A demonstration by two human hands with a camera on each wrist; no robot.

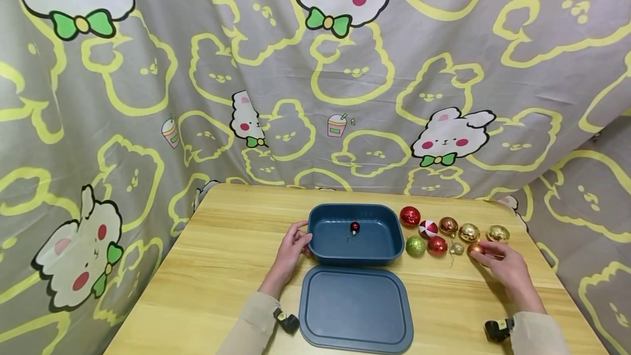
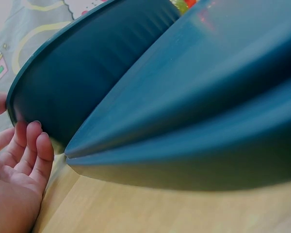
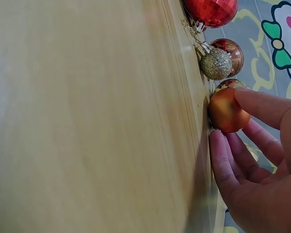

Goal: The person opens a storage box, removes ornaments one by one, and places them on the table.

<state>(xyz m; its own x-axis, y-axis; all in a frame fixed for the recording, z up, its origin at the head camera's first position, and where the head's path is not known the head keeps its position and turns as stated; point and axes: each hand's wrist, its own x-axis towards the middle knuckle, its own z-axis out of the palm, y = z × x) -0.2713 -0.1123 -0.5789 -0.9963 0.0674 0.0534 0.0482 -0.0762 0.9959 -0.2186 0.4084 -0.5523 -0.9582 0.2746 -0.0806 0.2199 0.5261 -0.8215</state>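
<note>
My left hand (image 1: 291, 251) holds the left end of a dark blue rectangular box (image 1: 356, 255), fingertips against its outer wall in the left wrist view. Inside the box lies a small shiny red bauble (image 1: 355, 227). My right hand (image 1: 508, 268) has its thumb and fingers around a matte orange bauble (image 3: 228, 110) at the right end of the ornaments. Close by it are a small glittery gold bauble (image 1: 457, 248) and a shiny gold bauble (image 1: 498, 233).
In front of the box lies a flat blue lid (image 1: 355, 308). Between box and right hand sit a green glitter bauble (image 1: 416, 246), a red bauble (image 1: 437, 245), a red-and-white one (image 1: 428, 229) and several others. A patterned curtain (image 1: 355, 86) hangs behind the wooden table (image 1: 197, 284).
</note>
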